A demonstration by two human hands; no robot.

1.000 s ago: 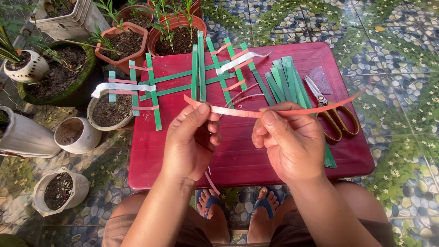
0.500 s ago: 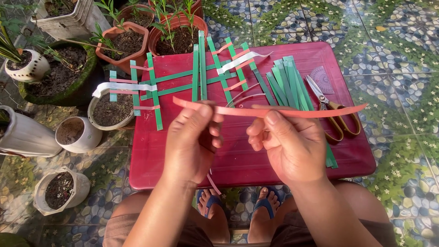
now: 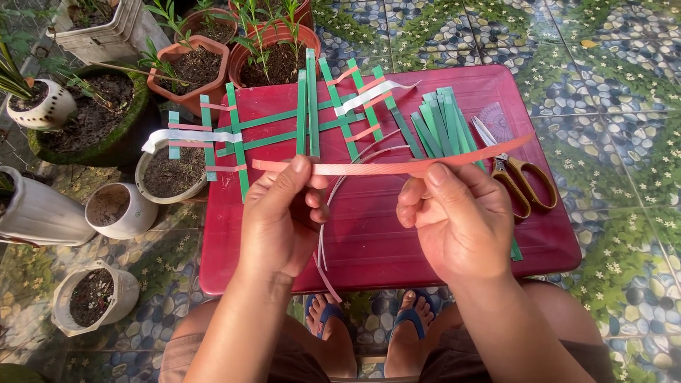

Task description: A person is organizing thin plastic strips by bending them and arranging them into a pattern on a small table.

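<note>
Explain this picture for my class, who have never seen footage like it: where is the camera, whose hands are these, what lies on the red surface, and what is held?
The camera sits on a person's head, looking down at their own two bare hands. The left hand and right hand pinch a long pink strip between them, held level above a red table. On the table lie woven green strips, a loose bundle of green strips and scissors. Potted plants stand beside it on the tiled floor.
</note>
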